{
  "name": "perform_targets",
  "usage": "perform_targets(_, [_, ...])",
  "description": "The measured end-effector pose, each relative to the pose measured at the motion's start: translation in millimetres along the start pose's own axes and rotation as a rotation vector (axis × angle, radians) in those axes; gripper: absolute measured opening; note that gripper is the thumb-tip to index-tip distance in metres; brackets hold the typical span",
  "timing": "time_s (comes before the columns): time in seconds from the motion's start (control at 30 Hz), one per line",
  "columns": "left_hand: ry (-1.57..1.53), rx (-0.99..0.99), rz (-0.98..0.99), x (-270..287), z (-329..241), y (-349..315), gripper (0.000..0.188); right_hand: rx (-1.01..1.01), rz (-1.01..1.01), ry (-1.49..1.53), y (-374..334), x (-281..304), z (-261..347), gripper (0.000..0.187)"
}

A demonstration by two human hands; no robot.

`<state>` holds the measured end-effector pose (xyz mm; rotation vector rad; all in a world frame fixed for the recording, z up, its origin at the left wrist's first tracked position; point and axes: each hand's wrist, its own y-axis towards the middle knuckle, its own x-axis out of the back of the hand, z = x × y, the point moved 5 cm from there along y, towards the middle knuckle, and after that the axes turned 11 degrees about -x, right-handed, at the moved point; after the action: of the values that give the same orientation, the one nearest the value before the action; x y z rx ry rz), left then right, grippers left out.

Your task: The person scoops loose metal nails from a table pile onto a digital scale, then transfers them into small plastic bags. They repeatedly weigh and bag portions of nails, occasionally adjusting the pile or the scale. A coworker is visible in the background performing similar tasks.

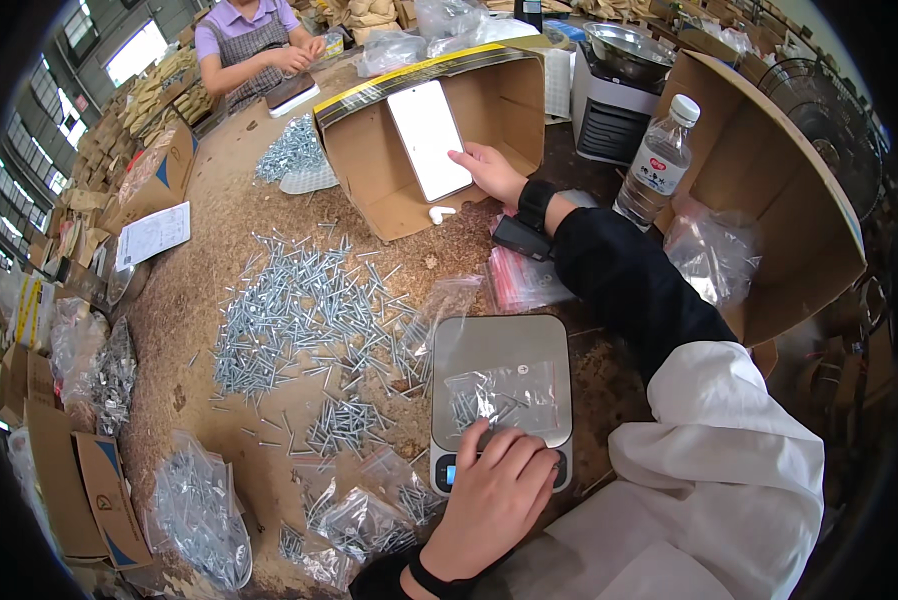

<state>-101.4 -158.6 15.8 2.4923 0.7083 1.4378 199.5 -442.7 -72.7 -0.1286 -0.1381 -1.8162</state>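
Observation:
My right hand [497, 175] closes on the right edge of a phone [427, 135] with a bright white screen, which leans in a cardboard box [369, 185] lying on its side. A white earbud [441, 214] lies at the phone's foot. My left hand [491, 490] rests over the front of a digital scale [502, 345], fingers apart and slightly bent, holding nothing. Its fingertips reach the near edge of a clear plastic bag [529, 400] with several screws, lying on the scale's plate. A large heap of silver screws [289, 320] spreads to the left.
Filled bags of screws [359, 515] lie beside the scale, another bag [201, 510] further left. Red-edged bags [524, 280] lie under my right forearm. A water bottle [657, 165] and an open carton [789, 210] stand right. Across the table, a person [254, 50] works.

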Motion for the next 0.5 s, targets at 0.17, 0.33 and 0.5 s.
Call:
perform_targets(0.17, [-0.025, -0.009, -0.013, 0.6, -0.7, 0.7, 0.018, 0.051, 0.005, -0.067, 7.7, 5.5, -9.8, 0.040])
perform_targets(0.33, [-0.013, 0.000, 0.014, -0.1, -0.8, 0.7, 0.018, 0.058, 0.024, 0.005, 7.3, 1.0, -7.1, 0.037])
perform_targets(0.5, [-0.010, 0.003, 0.024, -0.5, -1.0, 0.0, 0.019, 0.038, 0.002, -0.054, 3.9, 0.9, -3.8, 0.037])
